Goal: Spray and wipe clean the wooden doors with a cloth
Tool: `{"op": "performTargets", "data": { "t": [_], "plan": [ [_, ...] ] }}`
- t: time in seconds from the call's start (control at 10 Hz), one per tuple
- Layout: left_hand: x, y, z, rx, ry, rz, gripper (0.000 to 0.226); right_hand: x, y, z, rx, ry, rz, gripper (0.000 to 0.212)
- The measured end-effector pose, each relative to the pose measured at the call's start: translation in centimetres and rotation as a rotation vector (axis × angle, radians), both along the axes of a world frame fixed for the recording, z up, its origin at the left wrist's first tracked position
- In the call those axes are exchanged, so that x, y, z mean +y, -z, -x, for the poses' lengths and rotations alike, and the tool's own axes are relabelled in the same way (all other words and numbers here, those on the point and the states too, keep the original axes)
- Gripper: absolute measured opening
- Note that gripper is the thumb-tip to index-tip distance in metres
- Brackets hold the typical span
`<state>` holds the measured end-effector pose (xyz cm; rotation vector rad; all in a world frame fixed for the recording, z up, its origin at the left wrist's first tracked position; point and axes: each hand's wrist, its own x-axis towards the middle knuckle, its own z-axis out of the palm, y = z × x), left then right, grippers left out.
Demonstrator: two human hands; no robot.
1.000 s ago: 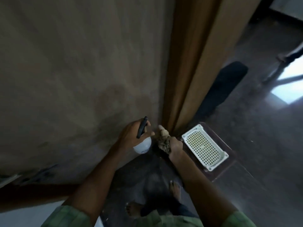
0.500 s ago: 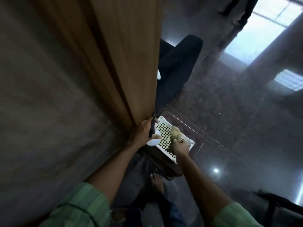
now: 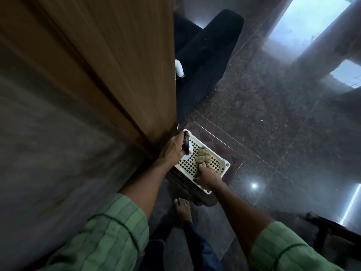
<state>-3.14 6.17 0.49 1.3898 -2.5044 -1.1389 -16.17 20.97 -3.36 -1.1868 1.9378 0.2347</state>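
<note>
On a polished stone floor [image 3: 273, 118] beside the wooden door [image 3: 121, 55], the left hand [image 3: 172, 151] grips a light, rigid spray bottle [image 3: 187, 146] by its neck while the right hand [image 3: 210, 176] bunches the soft, limp cloth [image 3: 204, 157], apparently resting on a perforated white tray [image 3: 187, 166].

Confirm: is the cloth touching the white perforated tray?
Touching. Head view: the cloth, gripped by the right hand, lies directly on the white perforated tray's grid, no gap visible.

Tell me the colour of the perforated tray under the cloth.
White, seen in the head view: the tray is white plastic.
</note>
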Motion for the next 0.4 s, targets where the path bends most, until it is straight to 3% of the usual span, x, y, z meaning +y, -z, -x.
{"op": "performTargets", "data": {
  "t": [0.1, 0.2, 0.3, 0.4],
  "plan": [
    [-0.3, -0.4, 0.1, -0.051, 0.002, 0.003, 0.076, 0.0, -0.3, 0.0, 0.002, -0.005, 0.028, 0.04],
    [0.1, -0.9, -0.2, -0.159, -0.015, -0.014, 0.096, -0.5, -1.1, 0.0, -0.022, 0.054, 0.125, 0.035],
    [1.3, -2.4, -0.7, -0.23, -0.081, -0.016, 0.1, -1.4, -2.0, 0.2, -0.027, 0.003, 0.243, 0.033],
    [2.8, -3.3, -1.5, -0.266, -0.169, 0.03, 0.088, -2.1, -3.5, -0.4, 0.012, -0.086, 0.261, 0.024]
  ]
}}
